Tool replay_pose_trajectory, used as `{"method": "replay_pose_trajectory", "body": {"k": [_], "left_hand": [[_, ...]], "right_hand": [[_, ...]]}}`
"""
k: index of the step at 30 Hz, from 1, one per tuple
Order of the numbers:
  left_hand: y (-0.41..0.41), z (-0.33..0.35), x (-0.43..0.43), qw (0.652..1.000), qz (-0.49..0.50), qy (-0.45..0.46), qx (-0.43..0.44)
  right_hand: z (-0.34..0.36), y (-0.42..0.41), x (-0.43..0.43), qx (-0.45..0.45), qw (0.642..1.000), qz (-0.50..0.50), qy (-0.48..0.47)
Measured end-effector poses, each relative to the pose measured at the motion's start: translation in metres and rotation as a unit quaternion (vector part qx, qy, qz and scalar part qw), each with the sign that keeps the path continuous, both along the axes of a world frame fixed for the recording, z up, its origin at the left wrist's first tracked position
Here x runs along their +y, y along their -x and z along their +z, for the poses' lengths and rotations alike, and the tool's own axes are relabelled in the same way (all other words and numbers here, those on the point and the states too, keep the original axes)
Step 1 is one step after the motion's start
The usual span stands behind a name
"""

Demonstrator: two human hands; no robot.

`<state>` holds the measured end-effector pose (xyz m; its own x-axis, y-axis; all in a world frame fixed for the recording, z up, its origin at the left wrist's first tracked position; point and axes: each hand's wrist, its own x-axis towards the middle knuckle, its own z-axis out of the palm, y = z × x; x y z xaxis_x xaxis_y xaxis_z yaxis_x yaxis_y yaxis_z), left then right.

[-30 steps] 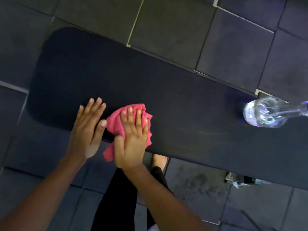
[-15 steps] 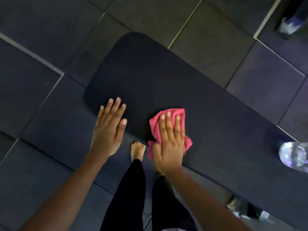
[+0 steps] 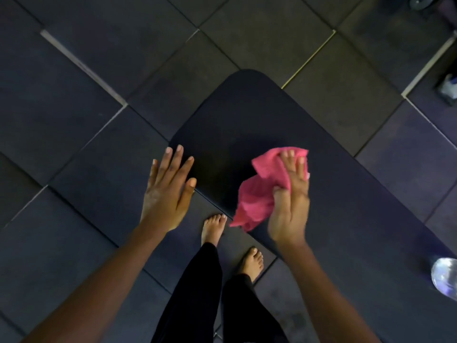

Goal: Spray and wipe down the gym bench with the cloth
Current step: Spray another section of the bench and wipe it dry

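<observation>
Wiping underway: right hand presses the bunched pink cloth onto the black gym bench pad near its rounded end; left hand hovers open, empty. Remaining coverage unclear; spraying likely done.

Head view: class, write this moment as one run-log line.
right hand: gripping pink cloth on gym bench | left hand: flat, empty, at bench corner | clear bottle: on bench, untouched

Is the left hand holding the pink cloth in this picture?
No: the left hand is spread flat and empty at the bench end, while the right hand grips the pink cloth.
</observation>
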<state>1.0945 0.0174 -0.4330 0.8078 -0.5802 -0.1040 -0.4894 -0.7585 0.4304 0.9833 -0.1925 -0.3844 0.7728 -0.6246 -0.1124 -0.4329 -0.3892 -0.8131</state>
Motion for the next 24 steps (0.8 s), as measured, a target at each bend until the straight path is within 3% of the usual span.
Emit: {"method": "replay_pose_trajectory", "body": {"k": [4,6,12,13,15,17,19,21,23,24], "left_hand": [[-0.001,-0.003,-0.002,1.0,0.019,0.02,0.013],[0.0,-0.006,-0.002,0.998,0.033,0.045,0.023],[-0.002,-0.006,0.001,0.994,0.048,0.081,0.051],[-0.004,-0.005,0.002,0.994,0.052,0.075,0.052],[-0.009,-0.001,0.001,0.995,0.058,0.066,0.054],[-0.014,0.005,-0.004,0.997,0.036,0.058,0.043],[-0.016,0.01,-0.013,0.998,0.001,0.054,0.036],[-0.017,0.013,-0.022,0.998,-0.023,0.052,0.035],[-0.018,0.013,-0.034,0.998,-0.032,0.047,0.034],[-0.02,0.012,-0.041,0.998,-0.032,0.043,0.03]], "right_hand": [[-0.023,-0.006,0.013,0.101,0.982,0.134,0.092],[-0.033,-0.011,0.037,0.097,0.971,0.175,0.128],[-0.037,-0.022,0.077,0.035,0.959,0.258,0.113],[-0.035,-0.024,0.078,0.02,0.964,0.254,0.082],[-0.021,-0.032,0.074,-0.009,0.979,0.188,-0.08],[-0.003,-0.042,0.058,-0.035,0.967,0.021,-0.253],[0.01,-0.05,0.027,-0.08,0.945,-0.126,-0.29],[0.019,-0.055,-0.008,-0.11,0.925,-0.185,-0.312],[0.022,-0.065,-0.04,-0.123,0.938,-0.143,-0.292],[0.019,-0.07,-0.053,-0.094,0.964,-0.09,-0.234]]}}
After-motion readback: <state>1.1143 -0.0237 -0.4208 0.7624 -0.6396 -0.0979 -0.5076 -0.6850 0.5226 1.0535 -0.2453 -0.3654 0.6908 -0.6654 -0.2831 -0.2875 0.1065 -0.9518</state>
